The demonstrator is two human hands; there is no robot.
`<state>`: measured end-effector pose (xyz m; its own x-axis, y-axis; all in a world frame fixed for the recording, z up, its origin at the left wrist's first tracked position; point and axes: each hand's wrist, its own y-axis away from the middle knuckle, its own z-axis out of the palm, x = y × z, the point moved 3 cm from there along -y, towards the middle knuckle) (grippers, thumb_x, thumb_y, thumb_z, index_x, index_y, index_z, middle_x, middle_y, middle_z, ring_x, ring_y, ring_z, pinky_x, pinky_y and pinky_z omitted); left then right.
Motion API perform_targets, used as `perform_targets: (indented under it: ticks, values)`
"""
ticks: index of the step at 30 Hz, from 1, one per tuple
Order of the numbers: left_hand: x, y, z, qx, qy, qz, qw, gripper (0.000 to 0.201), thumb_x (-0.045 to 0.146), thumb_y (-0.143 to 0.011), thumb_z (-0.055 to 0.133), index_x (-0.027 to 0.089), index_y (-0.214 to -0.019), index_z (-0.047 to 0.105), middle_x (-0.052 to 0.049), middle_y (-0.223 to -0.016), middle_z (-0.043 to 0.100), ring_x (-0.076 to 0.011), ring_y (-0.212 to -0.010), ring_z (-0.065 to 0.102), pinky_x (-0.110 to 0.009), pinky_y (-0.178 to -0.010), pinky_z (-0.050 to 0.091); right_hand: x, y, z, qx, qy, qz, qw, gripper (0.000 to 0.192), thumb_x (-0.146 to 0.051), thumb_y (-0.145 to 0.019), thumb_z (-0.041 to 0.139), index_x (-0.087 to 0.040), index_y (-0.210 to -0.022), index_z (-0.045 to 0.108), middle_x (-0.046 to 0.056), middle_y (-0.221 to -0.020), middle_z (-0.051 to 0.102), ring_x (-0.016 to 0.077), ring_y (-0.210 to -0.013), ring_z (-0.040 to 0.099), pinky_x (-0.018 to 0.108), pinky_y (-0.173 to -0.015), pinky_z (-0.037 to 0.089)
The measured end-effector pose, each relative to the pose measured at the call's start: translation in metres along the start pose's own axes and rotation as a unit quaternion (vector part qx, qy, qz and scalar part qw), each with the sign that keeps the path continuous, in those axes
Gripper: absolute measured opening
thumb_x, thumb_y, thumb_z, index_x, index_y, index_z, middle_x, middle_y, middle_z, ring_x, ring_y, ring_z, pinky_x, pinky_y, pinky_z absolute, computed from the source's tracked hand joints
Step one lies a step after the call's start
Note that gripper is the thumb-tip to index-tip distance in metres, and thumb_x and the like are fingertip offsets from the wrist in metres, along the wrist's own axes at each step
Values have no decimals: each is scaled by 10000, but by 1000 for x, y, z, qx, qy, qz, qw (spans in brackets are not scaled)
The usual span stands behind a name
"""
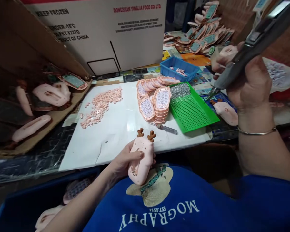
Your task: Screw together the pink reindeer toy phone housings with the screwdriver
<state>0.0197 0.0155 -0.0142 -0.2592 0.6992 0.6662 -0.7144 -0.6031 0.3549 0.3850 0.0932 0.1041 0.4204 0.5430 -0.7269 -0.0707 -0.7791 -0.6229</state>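
Low in the middle, my left hand (pixel 125 159) is closed around a pink toy shell (pixel 142 164) with brown antlers, its thumb lying across the front. The shell has a long recess and small holes. At upper right, my right hand (pixel 250 83) grips a grey electric screwdriver (pixel 241 61), its bit pointing down and left. Beyond its fingers shows a pale pink part (pixel 228 51); whether they touch it I cannot tell. Below the bit lies another antlered pink shell (pixel 226 112). Between the hands, a green perforated tray (pixel 193 112) holds many small metal screws (pixel 180 91).
Stacked pink keypad panels (pixel 162 100) stand left of the tray, near a small screwdriver (pixel 167 129). Small pink pieces (pixel 101 106) are spread over the white board (pixel 86 151). A blue basket (pixel 178 69), a carton (pixel 125 38) and piled circuit-board halves (pixel 205 35) are behind.
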Motion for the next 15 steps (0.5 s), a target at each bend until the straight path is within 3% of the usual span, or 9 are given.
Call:
perform_targets:
  ticks: [2, 4, 9, 15]
  values:
    - [8, -12, 13, 38, -23, 17, 999, 420, 269, -687, 878, 157, -1018, 644, -91, -840, 776, -226, -722, 749, -296, -668, 603, 4, -3, -3, 3, -121, 38, 992, 477, -638, -751, 810, -313, -1072, 674, 19, -1092, 719, 191, -979, 701, 362, -764, 537]
    - [12, -28, 27, 59, -34, 27, 997, 433, 239, -687, 875, 160, -1044, 642, -73, -831, 769, -200, -701, 729, -273, -659, 584, 6, -9, 2, -18, -165, 77, 983, 501, -523, -579, 946, -281, -927, 679, -23, -853, 726, 153, -785, 692, 326, -678, 510]
    - [5, -65, 49, 31, 12, 25, 999, 404, 307, -749, 812, 135, -1080, 656, -94, -908, 754, -208, -788, 711, -303, -747, 561, 5, -24, 32, -19, -189, 80, 978, 454, -370, -658, 898, -255, -1018, 647, -103, -671, 619, 89, -571, 582, 279, -589, 453]
    - [-8, -68, 43, 13, -21, 35, 999, 376, 298, -800, 810, 150, -1109, 655, -74, -972, 736, -155, -813, 669, -258, -759, 527, 25, -26, 57, 22, -124, 109, 986, 493, -633, -739, 819, -295, -969, 544, -96, -696, 535, 104, -571, 531, 291, -593, 463]
